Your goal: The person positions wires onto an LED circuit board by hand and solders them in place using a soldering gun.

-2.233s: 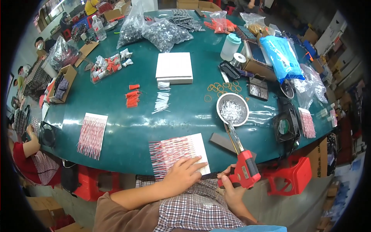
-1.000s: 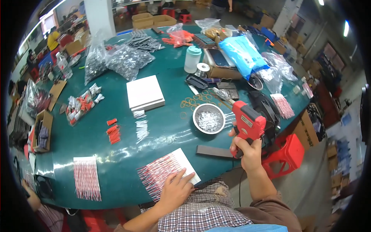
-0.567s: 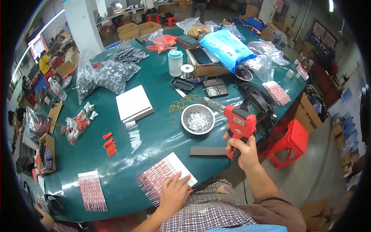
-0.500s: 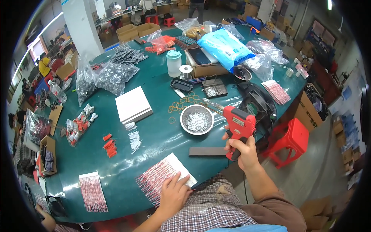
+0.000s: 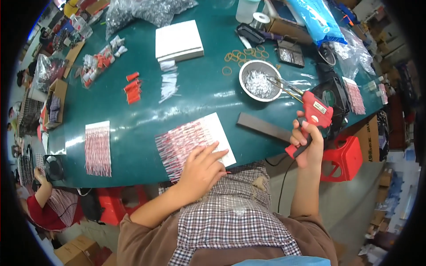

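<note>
My right hand [image 5: 310, 139] grips the handle of a red-and-black soldering gun [image 5: 318, 111]. Its long tip reaches over the rim into a round metal bowl [image 5: 242, 87] that holds small silvery pieces. My left hand [image 5: 202, 170] lies with fingers spread on a white board [image 5: 223, 137] at the table's front edge. From that board a dense row of thin red-and-white wires [image 5: 179, 146] runs out to the left, partly under my fingers. A dark grey bar [image 5: 262, 126] lies between the board and the soldering gun.
Another board with wires [image 5: 97, 148] lies to the left. Small red bundles [image 5: 133, 91], white wires [image 5: 168, 86] and a white stack [image 5: 179, 40] sit farther back. Rubber bands [image 5: 242, 55] lie behind the bowl. A black fan-like device [image 5: 333, 99] and red stool [image 5: 346, 159] are at right.
The view has tilted downward, so things sit higher in the picture. The soldering gun's tip has moved from the bowl's far edge to inside it. My left hand stays on the board.
</note>
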A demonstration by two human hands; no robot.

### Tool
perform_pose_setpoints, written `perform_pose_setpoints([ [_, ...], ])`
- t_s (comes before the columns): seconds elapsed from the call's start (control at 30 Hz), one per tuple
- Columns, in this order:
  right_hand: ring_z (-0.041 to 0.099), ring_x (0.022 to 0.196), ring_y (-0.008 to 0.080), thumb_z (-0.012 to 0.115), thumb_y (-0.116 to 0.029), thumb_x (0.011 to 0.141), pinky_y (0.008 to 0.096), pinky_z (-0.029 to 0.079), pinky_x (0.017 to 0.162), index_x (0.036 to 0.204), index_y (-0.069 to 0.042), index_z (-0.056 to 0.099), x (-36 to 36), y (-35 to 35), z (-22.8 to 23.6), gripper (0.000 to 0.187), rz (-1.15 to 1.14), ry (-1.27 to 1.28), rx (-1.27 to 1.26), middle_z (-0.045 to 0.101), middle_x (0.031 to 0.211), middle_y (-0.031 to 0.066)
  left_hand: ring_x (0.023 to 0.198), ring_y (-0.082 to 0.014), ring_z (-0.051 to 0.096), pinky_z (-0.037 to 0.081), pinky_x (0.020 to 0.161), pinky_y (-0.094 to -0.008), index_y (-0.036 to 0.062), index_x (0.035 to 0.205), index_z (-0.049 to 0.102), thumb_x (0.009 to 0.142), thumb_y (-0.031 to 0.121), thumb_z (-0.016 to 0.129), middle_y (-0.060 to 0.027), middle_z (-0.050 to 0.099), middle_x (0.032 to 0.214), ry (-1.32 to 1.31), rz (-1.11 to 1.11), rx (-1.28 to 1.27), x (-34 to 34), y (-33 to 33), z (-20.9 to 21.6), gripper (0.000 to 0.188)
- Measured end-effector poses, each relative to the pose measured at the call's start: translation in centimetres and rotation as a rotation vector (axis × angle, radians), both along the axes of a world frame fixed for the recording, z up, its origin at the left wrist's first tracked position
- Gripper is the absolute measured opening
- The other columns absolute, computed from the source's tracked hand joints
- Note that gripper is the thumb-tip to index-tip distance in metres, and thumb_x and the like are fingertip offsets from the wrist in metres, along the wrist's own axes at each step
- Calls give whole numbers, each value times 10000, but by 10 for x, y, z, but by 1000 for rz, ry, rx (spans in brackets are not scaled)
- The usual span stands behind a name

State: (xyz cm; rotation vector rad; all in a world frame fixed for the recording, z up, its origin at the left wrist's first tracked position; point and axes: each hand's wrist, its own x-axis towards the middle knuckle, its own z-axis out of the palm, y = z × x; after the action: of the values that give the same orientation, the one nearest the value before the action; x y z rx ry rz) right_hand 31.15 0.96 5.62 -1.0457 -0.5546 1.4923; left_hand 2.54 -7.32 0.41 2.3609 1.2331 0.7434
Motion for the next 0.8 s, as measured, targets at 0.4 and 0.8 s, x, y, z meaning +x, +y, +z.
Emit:
perform_pose_setpoints([
  [0.4, 390, 494, 16, 541, -123, 909, 200, 361, 498, 1194, 7, 560, 4, 12, -18, 314, 109, 109, -162, 585, 876, 63, 1188, -348, 551, 414, 949, -454, 67, 846, 611, 717, 93, 767, -125, 604, 1275, -93, 98, -32, -22, 0, 28, 204],
  [0.8, 378, 480, 27, 583, -116, 887, 203, 320, 460, 1174, 35, 572, 0, 11, -10, 325, 59, -194, -66, 620, 844, 76, 731, -239, 590, 473, 617, -345, 72, 826, 657, 713, 50, 766, -55, 598, 843, -144, 276, -43, -44, 8, 29, 158],
])
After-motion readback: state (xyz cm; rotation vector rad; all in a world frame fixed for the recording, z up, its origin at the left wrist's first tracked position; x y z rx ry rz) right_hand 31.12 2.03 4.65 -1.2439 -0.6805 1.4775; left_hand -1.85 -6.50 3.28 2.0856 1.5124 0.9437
